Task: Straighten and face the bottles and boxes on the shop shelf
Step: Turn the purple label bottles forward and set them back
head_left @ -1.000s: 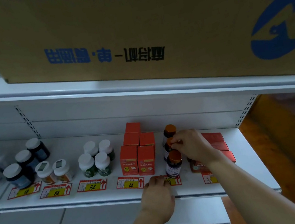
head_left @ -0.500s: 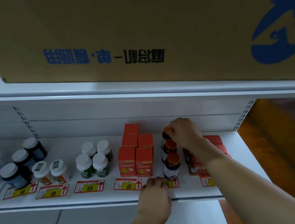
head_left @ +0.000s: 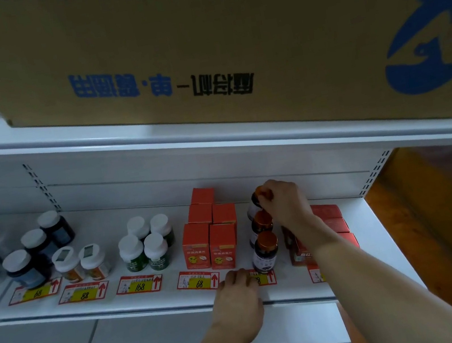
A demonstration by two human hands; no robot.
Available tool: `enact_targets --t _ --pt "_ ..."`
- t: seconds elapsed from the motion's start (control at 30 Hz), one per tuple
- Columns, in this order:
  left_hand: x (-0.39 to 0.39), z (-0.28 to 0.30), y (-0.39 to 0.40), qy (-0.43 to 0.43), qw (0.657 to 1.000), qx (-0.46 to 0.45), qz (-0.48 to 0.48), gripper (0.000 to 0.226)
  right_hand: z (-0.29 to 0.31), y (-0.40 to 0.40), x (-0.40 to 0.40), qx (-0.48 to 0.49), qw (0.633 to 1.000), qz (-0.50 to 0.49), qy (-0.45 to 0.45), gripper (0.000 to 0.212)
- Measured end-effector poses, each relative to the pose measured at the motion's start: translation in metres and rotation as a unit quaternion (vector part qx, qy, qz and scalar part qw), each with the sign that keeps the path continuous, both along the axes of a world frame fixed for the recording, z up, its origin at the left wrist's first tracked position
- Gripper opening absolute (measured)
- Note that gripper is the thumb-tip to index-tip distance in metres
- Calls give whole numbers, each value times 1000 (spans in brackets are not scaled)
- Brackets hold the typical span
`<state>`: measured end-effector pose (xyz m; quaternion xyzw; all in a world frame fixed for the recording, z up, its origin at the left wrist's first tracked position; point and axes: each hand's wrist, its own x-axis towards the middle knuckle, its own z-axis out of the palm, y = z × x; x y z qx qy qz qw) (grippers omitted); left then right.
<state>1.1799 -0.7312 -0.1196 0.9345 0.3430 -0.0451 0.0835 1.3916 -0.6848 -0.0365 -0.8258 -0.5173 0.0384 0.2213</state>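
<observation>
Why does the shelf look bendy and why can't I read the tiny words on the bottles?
Head view: the wide lens bows the shelf edge and stretches the corners; dim, bluish light and soft focus smear the label of the front orange-capped bottle; the big cardboard box above keeps readable print, upside down; no glare shows.

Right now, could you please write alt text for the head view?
A person's right hand grips the rear orange-capped bottle of a row of three, while the left hand rests on the white shelf edge beside orange boxes.
</observation>
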Motion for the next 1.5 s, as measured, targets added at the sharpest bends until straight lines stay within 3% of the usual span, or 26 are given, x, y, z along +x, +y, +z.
enact_targets --t 0.13,0.27,0.33,0.43,0.53,0.6,0.7,0.8,0.97,1.13,1.3,1.5 --pt "-2 10 1 -62 997 22 31 34 15 -20 1 129 992 -3 14 21" --pt "0 28 8 -266 962 33 45 11 41 -46 -8 224 973 -20 44 20" --pt "5 44 10 -374 924 27 77 6 55 -60 -16 250 966 -41 59 16" --pt "12 79 4 -495 849 -113 150 11 76 -84 -36 259 956 -82 114 5" --pt "10 99 -8 -523 802 -242 158 12 88 -110 -57 302 937 -88 150 5" --pt "8 104 -22 -572 748 -290 172 19 91 -125 -69 299 929 -110 189 5" --pt "1 109 -46 -640 662 -321 222 15 87 -145 -85 286 924 -119 223 5" --pt "-4 111 -57 -669 621 -334 234 11 83 -159 -100 300 909 -102 270 5" --pt "-13 127 -61 -695 594 -328 236 19 84 -174 -112 312 898 -77 300 24" --pt "-21 135 -63 -707 586 -324 229 23 85 -176 -122 362 873 -84 316 24" --pt "-28 140 -68 -700 608 -310 210 27 91 -173 -130 383 853 -96 342 11" --pt "-31 143 -66 -689 625 -283 235 21 88 -173 -137 384 856 -75 338 20"
